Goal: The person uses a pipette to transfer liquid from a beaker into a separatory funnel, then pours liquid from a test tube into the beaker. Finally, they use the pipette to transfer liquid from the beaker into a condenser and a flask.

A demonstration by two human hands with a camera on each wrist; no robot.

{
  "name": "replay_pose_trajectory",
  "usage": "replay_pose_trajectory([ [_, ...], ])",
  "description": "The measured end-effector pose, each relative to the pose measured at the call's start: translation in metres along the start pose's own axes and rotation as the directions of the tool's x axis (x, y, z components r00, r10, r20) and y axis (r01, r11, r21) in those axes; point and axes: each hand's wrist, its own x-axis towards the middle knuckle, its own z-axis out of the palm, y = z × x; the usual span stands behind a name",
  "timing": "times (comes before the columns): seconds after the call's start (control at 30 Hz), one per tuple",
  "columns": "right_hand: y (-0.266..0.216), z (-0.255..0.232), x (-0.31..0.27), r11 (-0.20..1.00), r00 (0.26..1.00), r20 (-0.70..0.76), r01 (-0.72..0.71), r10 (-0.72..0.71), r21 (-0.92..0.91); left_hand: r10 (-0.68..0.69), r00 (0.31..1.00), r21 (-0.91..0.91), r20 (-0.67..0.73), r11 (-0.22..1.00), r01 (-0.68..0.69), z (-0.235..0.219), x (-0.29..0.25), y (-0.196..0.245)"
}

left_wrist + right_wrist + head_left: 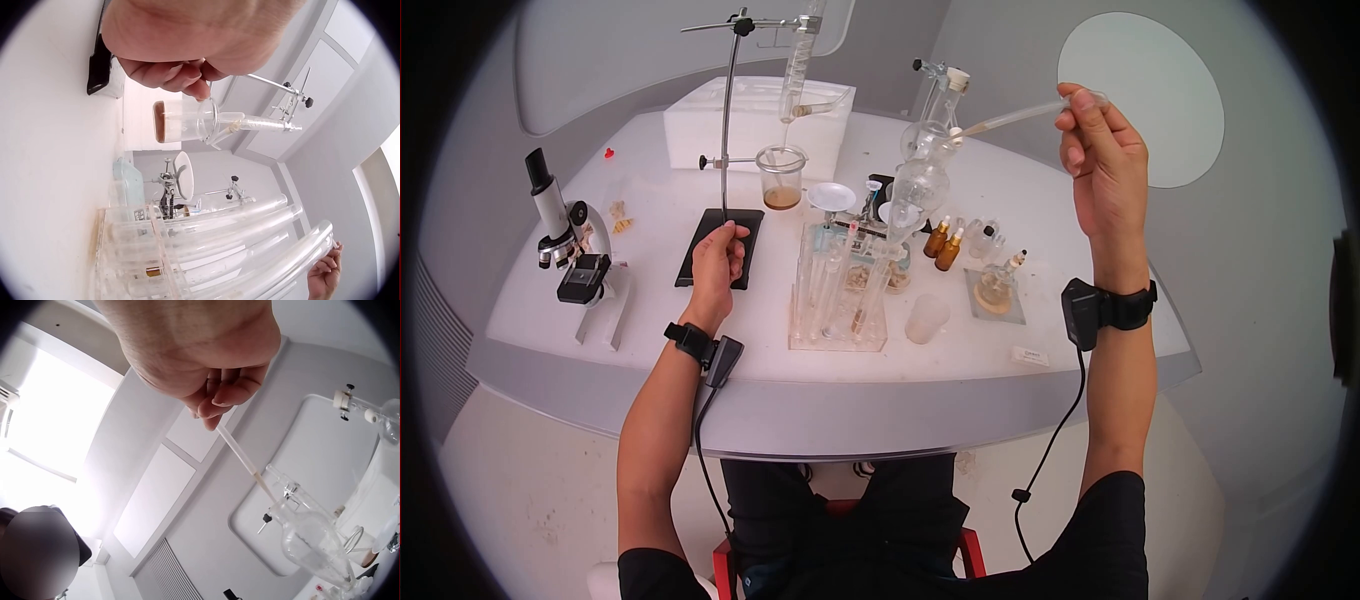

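Note:
Raised at the right, my right hand [1108, 150] pinches a slender translucent tube [1025, 117] between thumb and fingers. The tube slants down to the left and narrows to a tan end. That end is at the neck of a pear-shaped glass vessel [315, 544], seen in the right wrist view. My left hand [715, 265] is over the black stand base [692, 245], fingers curled, close by the metal rod [726, 150]. Nothing shows between its fingers in the left wrist view. Beyond it, a beaker [181, 120] contains brown liquid.
A rack of test tubes [837, 335] stands mid-table, with a plastic cup [927, 318] beside it. Brown dropper bottles [947, 252] and a small flask [997, 288] are at right. A microscope [565, 240] stands at left. Behind are a white foam box [690, 125] and a clamped glass column [798, 65].

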Motion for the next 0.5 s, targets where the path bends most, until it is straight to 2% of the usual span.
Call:
replay_pose_trajectory([
  [0.5,-0.0004,0.0007,-0.0005,1.000,1.000,-0.005,-0.005,0.005,-0.005,0.004,1.000,0.000,-0.004,1.000,-0.004,-0.0007,0.0016,-0.0014],
])
